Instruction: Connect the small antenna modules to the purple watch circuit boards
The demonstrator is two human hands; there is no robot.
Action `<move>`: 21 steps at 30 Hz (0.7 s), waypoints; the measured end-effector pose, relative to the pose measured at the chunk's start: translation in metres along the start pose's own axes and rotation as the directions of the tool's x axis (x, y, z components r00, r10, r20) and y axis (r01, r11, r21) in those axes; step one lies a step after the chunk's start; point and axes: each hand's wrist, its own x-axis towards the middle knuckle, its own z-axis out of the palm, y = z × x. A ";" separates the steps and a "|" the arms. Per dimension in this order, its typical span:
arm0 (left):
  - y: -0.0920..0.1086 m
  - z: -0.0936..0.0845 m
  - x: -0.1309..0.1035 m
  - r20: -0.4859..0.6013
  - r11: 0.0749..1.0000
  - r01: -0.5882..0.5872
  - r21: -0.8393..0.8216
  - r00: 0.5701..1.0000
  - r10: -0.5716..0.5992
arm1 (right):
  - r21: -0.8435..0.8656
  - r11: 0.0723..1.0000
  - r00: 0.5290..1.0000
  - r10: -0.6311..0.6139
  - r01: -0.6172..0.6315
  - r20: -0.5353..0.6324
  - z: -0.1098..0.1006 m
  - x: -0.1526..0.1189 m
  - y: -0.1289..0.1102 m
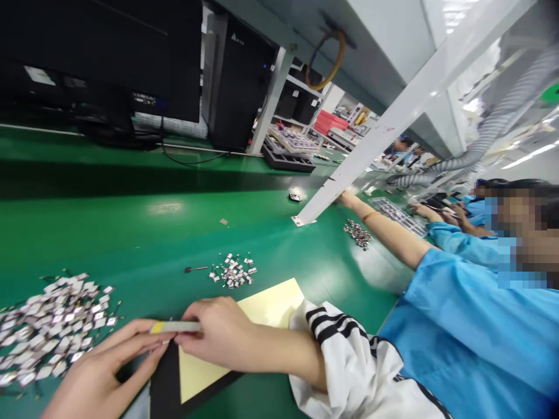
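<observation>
My right hand (220, 331) grips a flat light-grey strip (181, 326) with a yellow band at its left end. The fingers of my left hand (105, 364) touch that yellow end. Below it, my left thumb and fingertips close together near the right fingertips; a tiny piece may be between them, but I cannot make it out. Under my hands lie a black board (165, 384) and a pale yellow sheet (201, 372). At the left is a big heap of small whitish parts with short dark leads (56, 326). A smaller group of similar parts (234, 271) lies beyond my right hand.
A small dark tool (196, 269) lies near the smaller group. A white slanted post (332, 185) is bolted to the green table (144, 233). Behind stand a monitor (109, 52) and a black computer case (244, 81). A co-worker's arm (393, 235) reaches in beside another parts pile (358, 234).
</observation>
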 end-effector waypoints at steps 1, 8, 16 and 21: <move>0.005 -0.003 0.002 0.036 0.999 -0.043 0.000 0.998 0.043 | 0.105 0.994 0.999 0.032 -0.031 -0.005 -0.003 0.000 -0.001; 0.038 -0.013 0.007 -0.079 0.999 -0.029 -0.037 0.997 0.026 | 0.657 0.745 0.992 0.111 -0.120 0.055 -0.015 -0.007 -0.007; 0.044 -0.009 -0.005 -0.119 0.990 -0.014 -0.137 0.993 -0.002 | 0.895 0.422 0.983 0.165 -0.142 0.078 0.006 -0.023 -0.019; 0.042 -0.005 -0.010 -0.135 0.974 0.006 -0.225 0.990 -0.038 | 0.912 0.387 0.982 0.175 -0.135 0.071 0.014 -0.025 -0.022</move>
